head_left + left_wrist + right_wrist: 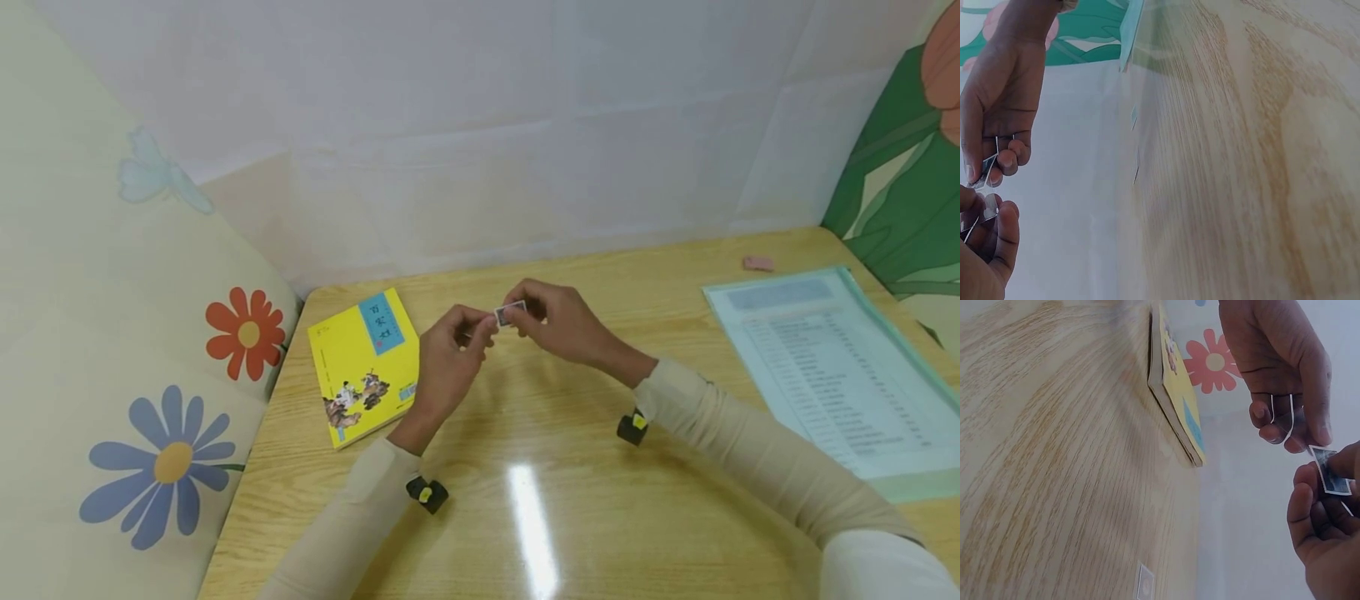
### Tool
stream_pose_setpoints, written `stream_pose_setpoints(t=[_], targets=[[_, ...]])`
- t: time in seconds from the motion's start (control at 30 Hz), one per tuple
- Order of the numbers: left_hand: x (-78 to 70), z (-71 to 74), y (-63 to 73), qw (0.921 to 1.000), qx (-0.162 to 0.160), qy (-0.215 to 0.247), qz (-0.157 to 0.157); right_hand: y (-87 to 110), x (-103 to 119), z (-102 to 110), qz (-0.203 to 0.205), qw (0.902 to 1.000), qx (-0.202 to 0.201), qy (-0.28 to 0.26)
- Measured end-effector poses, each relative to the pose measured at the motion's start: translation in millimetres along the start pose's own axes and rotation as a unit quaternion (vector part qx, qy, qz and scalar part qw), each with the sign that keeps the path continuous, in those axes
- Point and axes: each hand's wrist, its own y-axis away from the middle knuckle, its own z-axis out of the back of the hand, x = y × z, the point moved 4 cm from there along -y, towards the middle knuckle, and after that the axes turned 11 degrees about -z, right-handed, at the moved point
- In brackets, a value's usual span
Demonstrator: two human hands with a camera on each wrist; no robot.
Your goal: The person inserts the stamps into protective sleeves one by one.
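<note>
Over the middle of the table, both hands meet at a small white-bordered dark picture (512, 313), about stamp size. My right hand (558, 321) pinches it between thumb and fingers; the dark face with its pale edge shows clearly in the right wrist view (1332, 472). At its other end, my left hand (450, 358) has thumb and index fingertips right at the corner. Thin white-edged pieces (1290, 419) also show within the left hand's curled fingers in the right wrist view. Fingers hide part of the picture.
A yellow book (363, 371) with a blue title label lies to the left of the left hand. On the right is a printed sheet in a green-edged folder (832, 367), with a small pink block (758, 263) behind it. White cloth (480, 192) hangs behind the wooden table (600, 517).
</note>
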Motion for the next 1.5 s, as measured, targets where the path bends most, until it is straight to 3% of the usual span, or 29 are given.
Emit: stream_pose_setpoints(t=[0.93,1.5], targets=[[-5.4,0.4,-1.9,0.9984,-0.037,-0.024,-0.035,-0.7,9,1,-0.014,0.9997,-0.017,-0.013],[-5.8,-0.9,-2.8,0.9984,-0.033,-0.029,-0.034,-0.5,11,0,-0.014,0.9997,-0.017,-0.011]])
